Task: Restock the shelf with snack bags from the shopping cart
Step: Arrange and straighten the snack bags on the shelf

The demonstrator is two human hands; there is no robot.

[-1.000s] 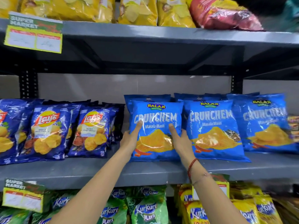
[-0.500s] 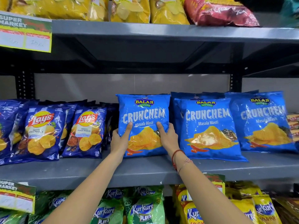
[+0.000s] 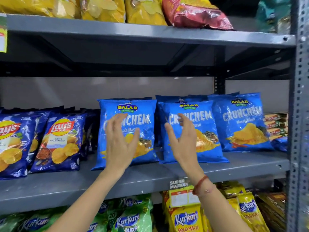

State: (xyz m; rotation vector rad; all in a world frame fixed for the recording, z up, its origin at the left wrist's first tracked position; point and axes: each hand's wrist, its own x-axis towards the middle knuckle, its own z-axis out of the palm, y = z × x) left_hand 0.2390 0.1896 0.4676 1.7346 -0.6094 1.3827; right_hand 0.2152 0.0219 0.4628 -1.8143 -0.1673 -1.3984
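Blue Crunchem bag (image 3: 147, 131) stands up on the grey shelf (image 3: 66, 186), between the dark Lay's bags (image 3: 58, 143) and two more blue bags (image 3: 207, 131). Both the left hand (image 3: 119, 144) and the right hand (image 3: 182, 141) hang in front of it with fingers spread, holding nothing.

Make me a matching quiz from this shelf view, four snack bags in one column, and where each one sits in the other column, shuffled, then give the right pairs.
Column one:
1. Crunchem bag
2. Lay's bag
3. red bag
4. green Kurkure bag

Column two:
A. top shelf, lying flat
B. middle shelf, behind the open left hand
C. bottom shelf, below the left arm
D. middle shelf, left of the light blue bags

Pairs: 1-B, 2-D, 3-A, 4-C
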